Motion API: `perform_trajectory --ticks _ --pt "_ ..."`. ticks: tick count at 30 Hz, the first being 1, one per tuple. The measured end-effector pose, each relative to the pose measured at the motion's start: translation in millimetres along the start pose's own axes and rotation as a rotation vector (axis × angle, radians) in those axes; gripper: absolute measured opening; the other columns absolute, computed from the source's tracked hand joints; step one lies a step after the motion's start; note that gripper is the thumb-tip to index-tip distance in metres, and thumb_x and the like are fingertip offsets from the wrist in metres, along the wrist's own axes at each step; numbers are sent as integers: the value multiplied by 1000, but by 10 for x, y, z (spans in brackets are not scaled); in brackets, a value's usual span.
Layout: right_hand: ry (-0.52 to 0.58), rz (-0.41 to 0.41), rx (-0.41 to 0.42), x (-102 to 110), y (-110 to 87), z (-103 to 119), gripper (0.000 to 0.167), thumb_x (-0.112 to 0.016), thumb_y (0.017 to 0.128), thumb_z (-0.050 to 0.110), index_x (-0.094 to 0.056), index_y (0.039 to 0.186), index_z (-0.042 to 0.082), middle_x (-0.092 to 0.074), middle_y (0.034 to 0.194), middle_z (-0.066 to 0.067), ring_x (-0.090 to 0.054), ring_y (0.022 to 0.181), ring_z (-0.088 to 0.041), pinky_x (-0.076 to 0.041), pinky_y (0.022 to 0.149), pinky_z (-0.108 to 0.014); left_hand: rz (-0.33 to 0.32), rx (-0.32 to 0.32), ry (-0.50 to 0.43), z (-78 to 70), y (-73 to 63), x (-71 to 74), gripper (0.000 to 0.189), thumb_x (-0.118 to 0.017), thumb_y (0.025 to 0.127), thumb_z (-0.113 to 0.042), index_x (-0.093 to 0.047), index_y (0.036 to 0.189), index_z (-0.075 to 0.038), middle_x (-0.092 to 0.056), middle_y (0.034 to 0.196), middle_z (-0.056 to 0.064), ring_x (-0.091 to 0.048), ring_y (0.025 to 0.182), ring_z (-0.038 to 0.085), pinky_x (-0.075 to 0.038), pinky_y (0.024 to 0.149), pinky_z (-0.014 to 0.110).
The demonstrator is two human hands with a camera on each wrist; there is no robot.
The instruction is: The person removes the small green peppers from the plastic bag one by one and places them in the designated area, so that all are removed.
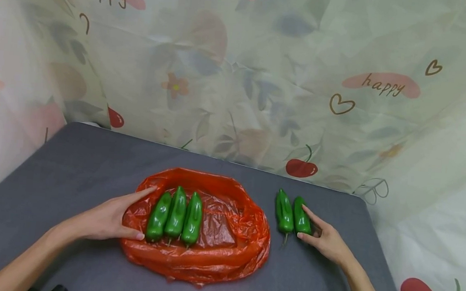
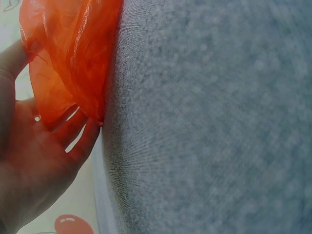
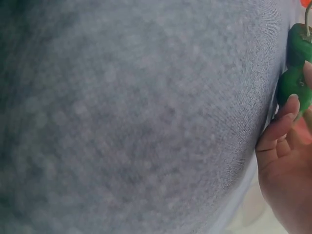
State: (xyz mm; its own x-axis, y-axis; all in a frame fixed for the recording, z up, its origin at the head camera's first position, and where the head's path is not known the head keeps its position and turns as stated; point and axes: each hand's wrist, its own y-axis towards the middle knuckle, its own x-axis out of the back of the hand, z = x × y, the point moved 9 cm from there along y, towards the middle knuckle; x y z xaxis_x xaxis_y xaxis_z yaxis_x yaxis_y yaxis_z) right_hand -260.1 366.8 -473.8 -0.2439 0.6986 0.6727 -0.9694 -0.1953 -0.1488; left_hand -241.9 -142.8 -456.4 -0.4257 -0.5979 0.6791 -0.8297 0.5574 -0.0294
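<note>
My left hand [image 1: 108, 215] lies along the left side of a red plastic bag [image 1: 227, 265], its thumb and forefinger spread wide at the rolled rim. In the left wrist view, the fairly straight fingers show through the thin red plastic [image 2: 73, 53]. Three glossy green peppers [image 1: 176, 214] lie side by side in the bag's left half, stems toward me. To the right of the bag, my right hand [image 1: 326, 239] grips a green pepper [image 1: 301, 218] between thumb and fingers. Another green pepper [image 1: 284, 211] lies just left of it on the grey cloth.
A grey cloth-covered table [image 1: 91, 166] carries everything. Behind it hangs a pale printed curtain [image 1: 237, 95] with cherries, flowers and the word "happy", and it also runs down both sides. Small dark objects [image 1: 58, 290] show at the near edge.
</note>
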Motion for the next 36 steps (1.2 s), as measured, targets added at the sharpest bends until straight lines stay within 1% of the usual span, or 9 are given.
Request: perform_trajectory --ticks 3,11,14,18,21,24,30,33,36 --pt "8 4 3 -6 -1 2 85 -79 86 25 -31 157 22 -46 139 -22 -43 53 -11 -41 52 -26 0 0 -7 1 -6 -5 104 -81 77 -51 -25 159 -19 -39 151 22 -45 131 40 -46 96 56" --pt "5 8 6 15 -7 8 86 -78 87 27 -30 158 23 -55 123 -22 -48 51 -15 -45 50 -30 -5 -1 -10 -2 -19 -11 104 -81 77 -51 -25 158 -19 -39 151 23 -44 132 41 -45 97 57" --pt "-5 -9 17 45 -15 21 84 -78 87 28 -32 157 23 -59 104 -22 -45 48 -13 -43 48 -29 -5 0 -13 -3 -21 -14 104 -81 77 -51 -25 158 -19 -39 151 23 -44 132 42 -45 97 58" --pt "6 -49 44 98 -35 46 81 -77 88 26 -35 156 21 -61 113 -24 -48 48 -14 -41 49 -27 -4 0 -14 0 -15 -17 104 -81 78 -51 -25 159 -20 -38 151 23 -44 132 42 -45 97 58" --pt "36 -83 67 144 -55 72 78 -76 89 24 -35 155 17 -41 151 -19 -58 56 -22 -42 53 -28 -4 -4 -11 -3 -4 -14 103 -81 78 -51 -25 159 -20 -38 152 23 -44 132 41 -46 97 57" --pt "54 -116 62 187 -75 88 76 -75 90 25 -37 155 18 -41 152 -16 -59 60 -23 -41 54 -29 -6 -7 -4 -13 6 -7 103 -81 78 -50 -25 159 -20 -38 152 23 -45 132 41 -45 97 57" --pt "59 -176 102 193 -134 230 71 -75 90 25 -42 152 21 -47 148 -14 -40 47 -12 -36 46 -31 -4 -7 2 -24 -2 -2 104 -82 77 -49 -25 158 -19 -38 151 23 -45 131 41 -46 97 58" --pt "73 -186 141 155 -170 363 67 -75 90 22 -45 150 18 -50 144 -15 -51 53 -18 -40 49 -30 -2 -9 2 -27 -4 -7 104 -82 77 -48 -25 158 -19 -39 152 22 -45 131 41 -45 97 58" --pt "108 -185 185 108 -193 519 64 -75 90 18 -48 148 16 -52 143 -16 -63 69 -27 -46 59 -26 1 -8 4 -27 -7 -11 104 -82 77 -49 -25 158 -18 -39 151 22 -45 131 40 -45 97 58"
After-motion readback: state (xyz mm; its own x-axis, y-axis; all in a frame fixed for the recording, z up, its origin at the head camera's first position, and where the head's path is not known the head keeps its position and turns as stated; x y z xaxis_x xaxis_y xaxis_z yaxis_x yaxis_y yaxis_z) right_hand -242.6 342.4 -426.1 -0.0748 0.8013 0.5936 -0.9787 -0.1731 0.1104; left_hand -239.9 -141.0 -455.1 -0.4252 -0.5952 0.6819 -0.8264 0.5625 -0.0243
